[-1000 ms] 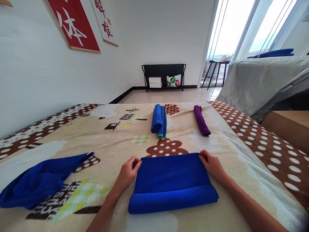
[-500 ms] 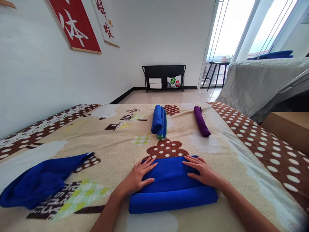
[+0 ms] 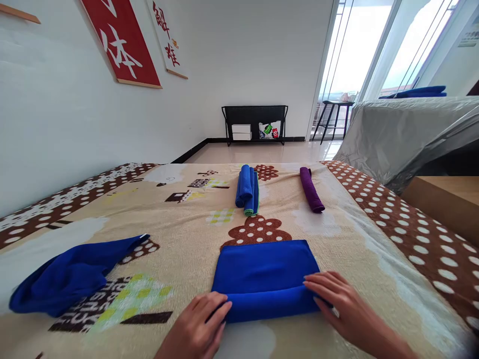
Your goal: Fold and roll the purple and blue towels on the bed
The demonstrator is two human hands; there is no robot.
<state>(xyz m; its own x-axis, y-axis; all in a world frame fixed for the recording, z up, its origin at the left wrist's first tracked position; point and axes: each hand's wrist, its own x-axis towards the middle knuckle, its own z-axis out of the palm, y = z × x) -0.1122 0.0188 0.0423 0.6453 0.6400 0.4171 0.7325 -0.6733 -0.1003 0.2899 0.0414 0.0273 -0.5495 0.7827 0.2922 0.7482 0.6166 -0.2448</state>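
A royal-blue towel (image 3: 265, 267) lies in front of me, its far part flat and its near edge rolled into a thick fold. My left hand (image 3: 200, 321) has its fingers curled over the left end of that fold. At the right end, my right hand (image 3: 344, 306) grips the same fold, fingers on top and thumb lower down. Part of each fold end is hidden under the fingers. Off to the left lies a crumpled blue cloth (image 3: 71, 276), touched by neither hand.
Beyond the towel lie rolled blue towels (image 3: 247, 192) with green edging and a purple rolled towel (image 3: 312, 190). A patterned blanket (image 3: 179, 239) covers the surface beneath. Farther back stand a black rack (image 3: 256, 113) and a stool (image 3: 333, 117); plastic sheeting (image 3: 392, 129) hangs at right.
Both hands have come back from the towel's flat far part to the ends of its rolled near edge, and their spread fingers have closed on it. The view has shifted slightly.
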